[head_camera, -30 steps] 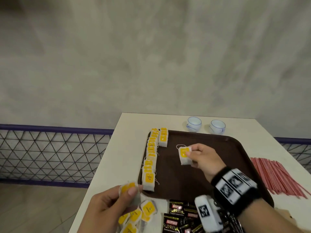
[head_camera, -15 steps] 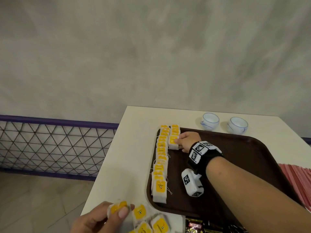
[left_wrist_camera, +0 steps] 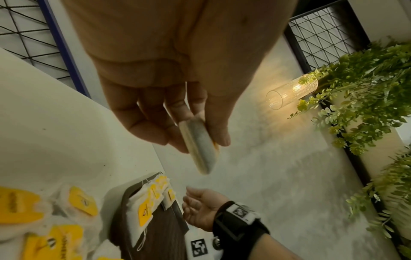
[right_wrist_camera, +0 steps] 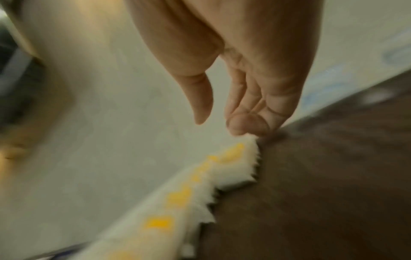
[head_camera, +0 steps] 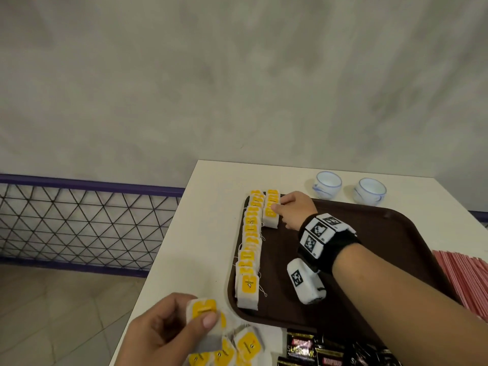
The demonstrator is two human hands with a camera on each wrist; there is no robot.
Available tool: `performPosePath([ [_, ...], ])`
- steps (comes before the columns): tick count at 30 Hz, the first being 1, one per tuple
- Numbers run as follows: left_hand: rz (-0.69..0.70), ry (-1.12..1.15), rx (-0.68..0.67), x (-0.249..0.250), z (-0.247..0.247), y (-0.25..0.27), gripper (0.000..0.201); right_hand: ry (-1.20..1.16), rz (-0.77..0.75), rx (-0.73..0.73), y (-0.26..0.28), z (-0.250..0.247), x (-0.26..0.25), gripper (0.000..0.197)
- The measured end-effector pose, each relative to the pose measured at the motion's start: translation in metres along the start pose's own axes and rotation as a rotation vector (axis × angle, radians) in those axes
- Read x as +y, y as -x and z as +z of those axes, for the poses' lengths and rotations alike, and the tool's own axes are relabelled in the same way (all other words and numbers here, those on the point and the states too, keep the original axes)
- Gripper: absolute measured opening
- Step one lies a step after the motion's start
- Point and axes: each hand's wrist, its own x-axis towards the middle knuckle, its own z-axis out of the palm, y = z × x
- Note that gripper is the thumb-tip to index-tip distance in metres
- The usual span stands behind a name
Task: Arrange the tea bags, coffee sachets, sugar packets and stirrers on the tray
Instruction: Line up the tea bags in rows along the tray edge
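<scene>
The left hand [head_camera: 169, 331] pinches a tea bag [head_camera: 204, 324] above the loose heap, off the tray [head_camera: 383, 233]. Further right, the right hand [head_camera: 295, 211], fingers relaxed and gripping nothing, touches the short second row [head_camera: 272, 211]. I'd overlap each bag evenly, tags up, hugging the first row [head_camera: 250, 249].

A white table [head_camera: 206, 233] carries a brown tray [head_camera: 396, 233] under the right hand. Loose tea bags [head_camera: 248, 344] and dark coffee sachets [head_camera: 301, 347] lie beside the left hand; two cups [head_camera: 328, 184] and red stirrers [head_camera: 464, 281] sit past the right.
</scene>
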Motion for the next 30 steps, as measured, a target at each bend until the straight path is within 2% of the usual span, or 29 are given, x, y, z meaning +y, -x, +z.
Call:
performPosePath([
  [1, 0.016, 0.015, 0.000, 0.000, 0.000, -0.002, 0.051, -0.041, -0.054, -0.113, 0.018, -0.006, -0.008, 0.019],
  [3, 0.044, 0.016, -0.003, -0.002, 0.006, -0.007, 0.069, -0.177, -0.164, -0.460, 0.065, -0.018, -0.021, 0.015],
  [4, 0.050, 0.040, 0.000, -0.002, 0.011, -0.010, 0.071, -0.217, -0.210, -0.638, 0.089, -0.022, -0.022, 0.016],
  [6, 0.092, 0.082, -0.007, -0.001, 0.021, -0.012, 0.062, -0.247, -0.274, -0.857, 0.131, -0.026, -0.017, 0.020],
  [7, 0.108, 0.088, -0.017, 0.000, 0.026, -0.013, 0.056, -0.289, -0.285, -0.876, 0.146, -0.026, -0.011, 0.019],
  [10, 0.133, 0.069, -0.047, 0.000, 0.035, -0.010, 0.054, -0.464, -0.267, -0.784, 0.166, -0.033, 0.002, 0.017],
  [17, 0.147, 0.069, -0.119, 0.006, 0.052, 0.001, 0.056, -0.473, -0.349, -0.805, 0.166, -0.049, 0.017, 0.033],
  [19, 0.138, 0.052, -0.167, 0.008, 0.054, -0.001, 0.056, -0.457, -0.362, -0.773, 0.166, -0.045, 0.019, 0.030],
  [21, 0.132, 0.006, -0.199, 0.009, 0.053, -0.002, 0.047, -0.440, -0.354, -0.732, 0.160, -0.042, 0.020, 0.024],
  [24, 0.161, -0.099, -0.120, 0.006, 0.040, -0.008, 0.034, -0.389, -0.220, -0.549, 0.124, -0.039, 0.025, 0.023],
  [27, 0.180, -0.300, -0.006, -0.009, 0.016, -0.014, 0.025, -0.237, -0.103, -0.330, 0.071, -0.039, 0.029, 0.018],
  [30, 0.124, -0.472, 0.044, -0.029, -0.002, -0.017, 0.019, -0.140, -0.018, -0.255, 0.026, -0.030, 0.026, 0.018],
])
